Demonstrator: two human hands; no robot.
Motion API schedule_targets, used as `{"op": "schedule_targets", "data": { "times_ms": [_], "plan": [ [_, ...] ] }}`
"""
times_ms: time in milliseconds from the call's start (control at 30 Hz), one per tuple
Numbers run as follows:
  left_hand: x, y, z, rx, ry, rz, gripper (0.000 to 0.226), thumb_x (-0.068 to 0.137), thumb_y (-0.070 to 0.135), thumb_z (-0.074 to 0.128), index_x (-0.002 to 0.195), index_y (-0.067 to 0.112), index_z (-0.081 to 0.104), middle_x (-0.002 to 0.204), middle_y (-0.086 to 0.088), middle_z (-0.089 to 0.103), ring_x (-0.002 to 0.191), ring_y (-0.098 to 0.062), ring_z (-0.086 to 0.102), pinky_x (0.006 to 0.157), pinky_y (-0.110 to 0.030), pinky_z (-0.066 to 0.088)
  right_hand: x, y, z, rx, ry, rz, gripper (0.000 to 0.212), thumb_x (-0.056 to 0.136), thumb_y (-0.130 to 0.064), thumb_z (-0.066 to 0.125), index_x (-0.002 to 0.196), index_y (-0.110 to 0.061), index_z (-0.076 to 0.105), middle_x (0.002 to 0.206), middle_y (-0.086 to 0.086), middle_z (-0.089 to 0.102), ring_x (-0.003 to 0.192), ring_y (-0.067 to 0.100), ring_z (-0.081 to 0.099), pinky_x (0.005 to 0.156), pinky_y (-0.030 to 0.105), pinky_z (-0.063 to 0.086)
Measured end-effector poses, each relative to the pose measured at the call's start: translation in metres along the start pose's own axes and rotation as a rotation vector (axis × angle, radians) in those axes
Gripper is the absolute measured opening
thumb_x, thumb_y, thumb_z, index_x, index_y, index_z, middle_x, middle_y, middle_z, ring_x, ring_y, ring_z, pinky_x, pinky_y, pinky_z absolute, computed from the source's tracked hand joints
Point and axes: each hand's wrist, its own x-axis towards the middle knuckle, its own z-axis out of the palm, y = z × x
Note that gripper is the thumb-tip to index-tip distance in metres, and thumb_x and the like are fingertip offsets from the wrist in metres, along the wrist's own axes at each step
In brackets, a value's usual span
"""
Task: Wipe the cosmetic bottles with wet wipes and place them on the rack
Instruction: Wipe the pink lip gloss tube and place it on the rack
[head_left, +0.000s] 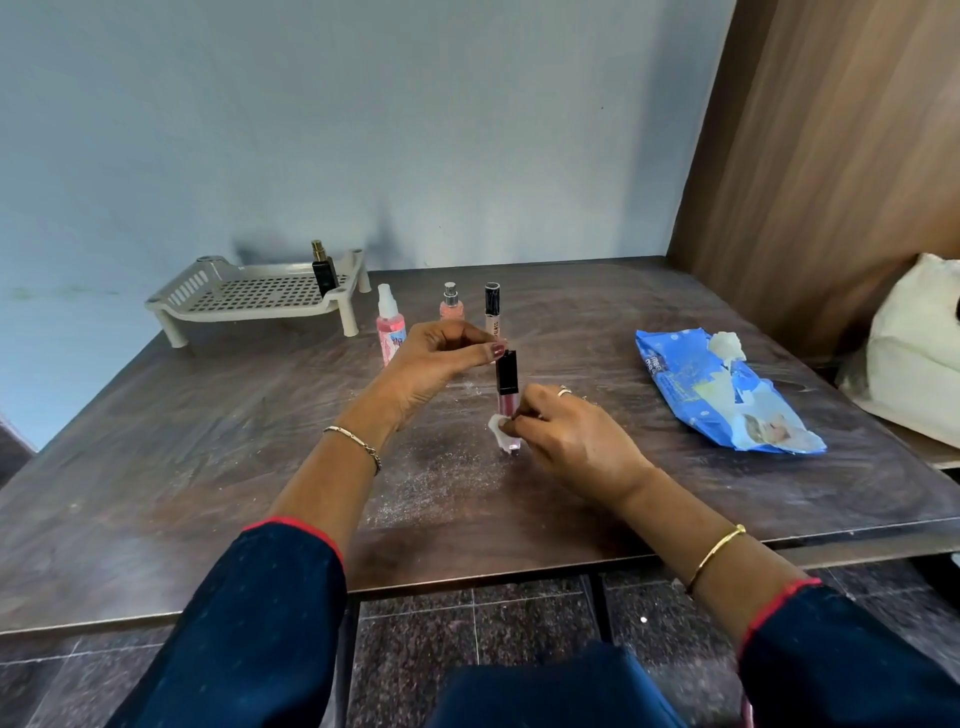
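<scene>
Head view: the task is judged to be at an early stage. One small black bottle with a gold top has been set upright on the rack, near its right rear corner; nothing else is seen on the perforated shelf. The rack stands at the far left of the table.

A lip gloss tube with a black cap is being wiped at the middle of the table. It is held upright, its cap pinched by the fingertips of the left hand. A small folded wipe is gripped in the curled fingers of the right hand and pressed against the lower, pink part of the tube. Whether the tube's base touches the table cannot be told.

Three more items are lined up just beyond the hands, between them and the rack: a pink spray bottle, a small peach bottle and a black-capped tube. These are judged to be left for wiping and placing, together with the tube in hand.

A blue pack of wet wipes is laid on the right of the table, well apart from the bottles. Its flap is open and a white sheet is pulled up from its top end; how many sheets remain inside cannot be seen. A white bag is set at the right edge; its contents are hidden.
</scene>
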Motion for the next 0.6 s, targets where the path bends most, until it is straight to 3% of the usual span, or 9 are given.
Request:
{"op": "schedule_targets", "data": {
  "times_ms": [133,267,333,467,600],
  "plan": [
    [0.000,0.001,0.000,-0.009,-0.009,0.001,0.016,0.080,0.015,0.071,0.095,0.009,0.072,0.094,-0.006,0.072,0.090,-0.014,0.064,0.091,-0.030,0.050,-0.004,-0.002,0.004,0.018,-0.157,0.015,0.013,0.078,-0.004,0.069,0.090,-0.008,0.071,0.096,0.010,0.058,0.071,0.030,0.059,0.049,0.038,0.050],
    [0.001,0.000,-0.001,-0.020,-0.020,0.011,0.016,0.079,0.012,0.071,0.095,0.009,0.072,0.094,-0.004,0.073,0.089,-0.010,0.066,0.085,-0.021,0.052,-0.005,-0.004,0.003,0.016,-0.176,0.008,0.014,0.069,-0.002,0.078,0.078,-0.009,0.071,0.086,0.008,0.055,0.059,0.027,0.056,0.043,0.028,0.038],
    [0.002,-0.001,0.000,-0.028,-0.024,0.011,0.015,0.080,0.009,0.071,0.095,0.007,0.071,0.089,0.001,0.074,0.085,-0.005,0.067,0.079,-0.015,0.052,-0.003,-0.003,0.002,0.035,-0.166,0.020,0.018,0.064,0.001,0.078,0.077,-0.008,0.069,0.086,0.009,0.056,0.059,0.029,0.057,0.041,0.029,0.041],
    [0.003,-0.003,-0.002,-0.039,-0.028,0.020,0.019,0.080,0.006,0.071,0.098,0.002,0.070,0.095,-0.009,0.073,0.091,-0.015,0.068,0.084,-0.021,0.054,0.013,-0.001,-0.007,0.047,-0.014,0.074,0.005,0.077,-0.002,0.067,0.081,-0.005,0.065,0.092,0.011,0.056,0.062,0.032,0.055,0.044,0.039,0.047],
    [0.000,-0.003,-0.004,-0.073,-0.047,0.036,0.023,0.077,0.011,0.072,0.097,0.001,0.071,0.099,-0.016,0.072,0.098,-0.026,0.068,0.090,-0.030,0.054,0.030,-0.005,-0.021,-0.012,0.190,0.109,0.006,0.086,-0.007,0.063,0.087,-0.003,0.066,0.085,0.012,0.054,0.058,0.024,0.046,0.041,0.034,0.042]
  ]
}}
